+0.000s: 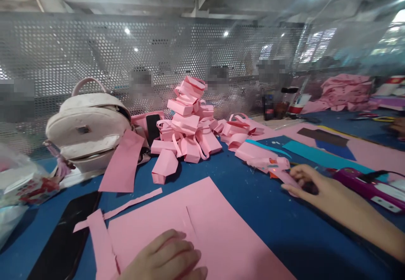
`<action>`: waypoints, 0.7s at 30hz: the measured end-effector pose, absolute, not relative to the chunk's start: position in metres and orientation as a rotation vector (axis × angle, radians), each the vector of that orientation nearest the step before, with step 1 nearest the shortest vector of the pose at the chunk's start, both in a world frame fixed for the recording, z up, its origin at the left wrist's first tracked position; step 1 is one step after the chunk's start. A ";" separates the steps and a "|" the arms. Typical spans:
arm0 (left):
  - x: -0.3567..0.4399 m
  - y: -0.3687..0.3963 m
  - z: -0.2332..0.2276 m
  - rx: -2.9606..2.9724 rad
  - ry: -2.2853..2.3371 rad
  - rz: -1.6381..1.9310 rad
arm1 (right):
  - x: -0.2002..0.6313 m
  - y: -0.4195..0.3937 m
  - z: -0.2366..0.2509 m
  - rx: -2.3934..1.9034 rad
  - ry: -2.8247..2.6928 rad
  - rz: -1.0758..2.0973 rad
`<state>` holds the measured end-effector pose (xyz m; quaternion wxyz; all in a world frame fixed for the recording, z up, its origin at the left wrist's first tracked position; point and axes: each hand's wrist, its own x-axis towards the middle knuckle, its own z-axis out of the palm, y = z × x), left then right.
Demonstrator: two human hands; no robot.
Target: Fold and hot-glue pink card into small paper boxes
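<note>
Left hand [166,257] lies flat, fingers together, pressing down on the big pink paper sheet [202,229], right at its near edge. Right hand [311,185] is out beyond the sheet's far right corner, fingers curled around the handle of a pink glue gun [274,166] that rests on the blue tabletop [253,212]; the grip looks closed on it. The sheet itself sits low and central on the tabletop, with a cut line running into it just above the left hand. Left of the sheet, loose pink strips [126,206] trail off its edge, and a black phone [68,233] lies beside them. Behind the sheet rises a heap of folded pink paper boxes [186,124], and left of that heap a white backpack [87,128] with a pink sheet leaning on it. Right of the sheet, past the right hand, lies a purple tool [370,185] with a black cord.
</note>
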<state>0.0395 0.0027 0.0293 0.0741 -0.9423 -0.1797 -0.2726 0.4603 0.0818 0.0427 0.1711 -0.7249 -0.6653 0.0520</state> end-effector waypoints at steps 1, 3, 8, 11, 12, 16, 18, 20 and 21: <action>0.038 0.001 0.029 -2.842 -0.531 -0.782 | 0.457 0.084 0.041 -2.090 -1.905 0.120; 0.034 -0.001 0.027 -2.843 -0.526 -0.747 | 0.450 0.087 0.039 -2.156 -1.953 0.014; 0.024 -0.001 0.021 -2.776 -0.586 -0.737 | 0.440 0.085 0.052 -2.015 -2.071 -0.047; 0.021 0.000 0.018 -2.803 -0.658 -0.736 | 0.428 0.074 0.072 -1.885 -2.102 0.125; 0.021 0.000 0.017 -2.820 -0.688 -0.727 | 0.421 0.070 0.079 -1.854 -2.104 0.221; 0.019 -0.002 0.013 -2.857 -0.825 -0.686 | 0.386 0.057 0.095 -1.746 -2.137 0.447; 0.018 -0.004 0.012 -2.860 -0.883 -0.699 | 0.365 0.056 0.098 -1.634 -2.237 0.566; 0.018 -0.007 0.014 -2.894 -0.928 -0.626 | 0.344 0.059 0.100 -1.516 -2.330 0.754; 0.018 -0.008 0.016 -2.913 -0.943 -0.575 | 0.334 0.062 0.101 -1.469 -2.354 0.860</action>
